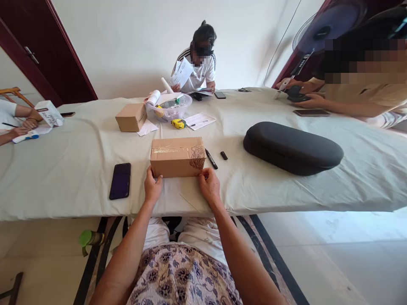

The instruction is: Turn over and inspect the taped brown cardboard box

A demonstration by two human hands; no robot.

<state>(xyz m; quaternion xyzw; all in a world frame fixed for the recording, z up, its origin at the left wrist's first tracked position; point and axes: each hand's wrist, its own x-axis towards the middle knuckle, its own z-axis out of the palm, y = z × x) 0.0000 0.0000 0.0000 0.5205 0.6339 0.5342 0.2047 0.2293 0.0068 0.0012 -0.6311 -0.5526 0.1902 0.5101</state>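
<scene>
A taped cardboard box with dark scribbles on its right end stands on the cloth in front of me. My left hand grips its near left corner, the thumb on the front face. At the near right corner, my right hand has its fingers closed on the box edge. Just right of the box lies a black marker, with its loose black cap a little farther right. A dark smartphone rests to the left of my left hand.
A long black case lies at right. Behind the box are a smaller cardboard box, a plastic basket of items and a yellow tape measure. Several people sit around the cloth-covered table. A green-lidded bottle is on the floor.
</scene>
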